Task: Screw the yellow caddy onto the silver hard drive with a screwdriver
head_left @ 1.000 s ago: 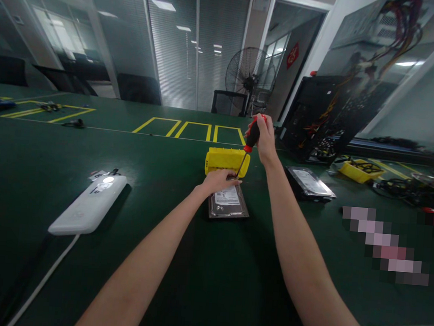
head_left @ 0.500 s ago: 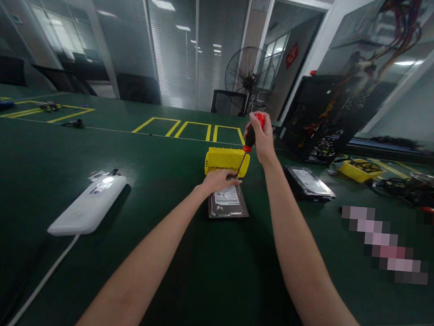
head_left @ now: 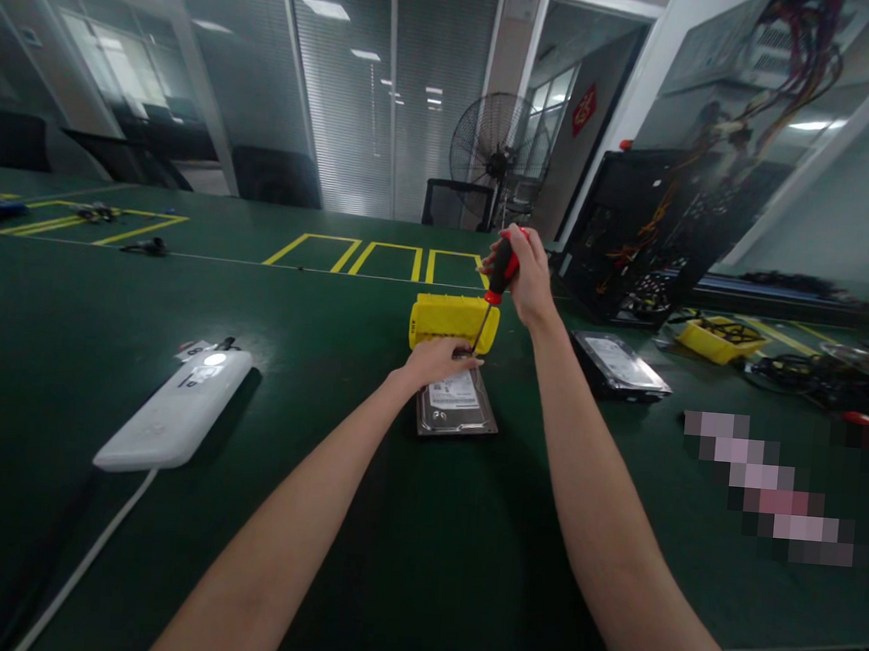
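Observation:
A silver hard drive with a white label lies flat in front of me. Across its far end rests my left hand, gripping the drive, with some fingertips hidden behind the hand. My right hand is closed around the red and black handle of a screwdriver. The shaft slants down to the drive's far end beside my left fingers; its tip is too small to make out. Just behind the drive stands a yellow plastic bin.
A second hard drive lies to the right, near an open computer case. Farther right are a small yellow tray with cables and a pixelated strip. On the left lies a white power bank with a cable.
My right fingers have shifted round the screwdriver handle, and its red top shows less. The left hand and the hard drive stay in place.

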Available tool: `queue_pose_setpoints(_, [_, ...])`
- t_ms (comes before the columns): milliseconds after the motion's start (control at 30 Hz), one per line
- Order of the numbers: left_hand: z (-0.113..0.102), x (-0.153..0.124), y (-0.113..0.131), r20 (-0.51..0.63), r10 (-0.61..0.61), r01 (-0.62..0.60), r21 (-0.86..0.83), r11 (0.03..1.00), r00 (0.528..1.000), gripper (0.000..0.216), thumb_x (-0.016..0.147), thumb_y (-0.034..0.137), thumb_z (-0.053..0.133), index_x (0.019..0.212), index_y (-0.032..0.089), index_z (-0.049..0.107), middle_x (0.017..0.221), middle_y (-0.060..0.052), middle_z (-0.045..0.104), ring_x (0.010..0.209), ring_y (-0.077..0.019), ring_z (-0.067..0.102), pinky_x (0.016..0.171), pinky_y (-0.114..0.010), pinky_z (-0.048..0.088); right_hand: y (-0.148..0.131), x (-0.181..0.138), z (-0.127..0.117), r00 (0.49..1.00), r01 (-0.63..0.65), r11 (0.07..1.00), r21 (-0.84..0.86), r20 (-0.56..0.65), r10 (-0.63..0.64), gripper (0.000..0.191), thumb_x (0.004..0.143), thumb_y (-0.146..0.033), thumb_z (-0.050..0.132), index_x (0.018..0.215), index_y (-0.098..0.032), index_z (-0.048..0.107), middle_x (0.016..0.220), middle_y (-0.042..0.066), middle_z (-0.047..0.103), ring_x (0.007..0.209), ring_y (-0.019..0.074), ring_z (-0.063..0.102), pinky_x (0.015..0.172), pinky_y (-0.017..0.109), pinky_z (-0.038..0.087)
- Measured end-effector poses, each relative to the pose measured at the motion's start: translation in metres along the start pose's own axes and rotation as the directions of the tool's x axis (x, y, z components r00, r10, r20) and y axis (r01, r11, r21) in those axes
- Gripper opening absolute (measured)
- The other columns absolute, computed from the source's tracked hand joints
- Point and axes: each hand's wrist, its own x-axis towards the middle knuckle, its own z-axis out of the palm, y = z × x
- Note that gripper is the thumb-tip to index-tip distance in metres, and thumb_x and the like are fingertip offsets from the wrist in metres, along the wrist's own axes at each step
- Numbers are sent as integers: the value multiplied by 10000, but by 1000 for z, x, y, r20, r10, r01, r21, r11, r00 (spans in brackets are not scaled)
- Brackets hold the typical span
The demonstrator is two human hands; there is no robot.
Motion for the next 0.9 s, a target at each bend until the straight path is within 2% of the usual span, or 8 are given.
queue_pose_setpoints(233, [-1, 1, 2, 0, -12, 12, 23, 1000, 1000, 568, 852, 623, 395, 1181, 196, 574, 1203, -64, 616, 1039, -243, 587, 846, -364, 475, -2, -2, 3, 999, 32, 997, -77, 19, -30, 377, 762, -550, 599, 894, -260, 397, 715, -49, 524, 609, 95, 576, 572, 252, 502])
queue_pose_setpoints(500, [1, 2, 1, -8, -7, 7, 37, 999, 1000, 569, 859, 619, 383, 1195, 199, 568, 1210, -61, 612, 1059, -250, 579, 865, -385, 468, -1, -1, 3, 998, 60, 988, -146, 11, -59, 418, 763, -620, 551, 969, -275, 437, 661, -50, 489, 562, 100, 560, 525, 248, 468])
queue_pose_setpoints(733, [-2, -1, 4, -4, -16, 16, 34, 999, 1000, 561, 862, 619, 374, 1199, 210, 559, 1231, -53, 601, 1080, -240, 571, 872, -363, 466, -1, -1, 2, 998, 52, 988, -147, 35, -47, 521, 816, -722, 297, 1005, -273, 482, 705, -16, 526, 568, 104, 549, 515, 261, 468])
queue_pose_setpoints(833, [-2, -1, 4, 10, -14, 14, 38, 999, 1000, 572, 861, 623, 365, 1209, 210, 553, 1232, -57, 600, 1081, -244, 568, 873, -366, 463, -1, -1, 4, 998, 60, 983, -174, 39, -54, 498, 810, -710, 347, 989, -271, 500, 714, -10, 520, 592, 112, 549, 530, 268, 467])
queue_pose_setpoints(900, [-3, -1, 4, 20, -14, 14, 35, 999, 1000, 580, 859, 624, 366, 1219, 208, 550, 1240, -62, 595, 1087, -254, 563, 878, -377, 459, 1, 0, 3, 998, 69, 983, -171, -2, -71, 472, 795, -701, 396, 919, -262, 515, 696, -13, 503, 597, 112, 552, 534, 264, 468])
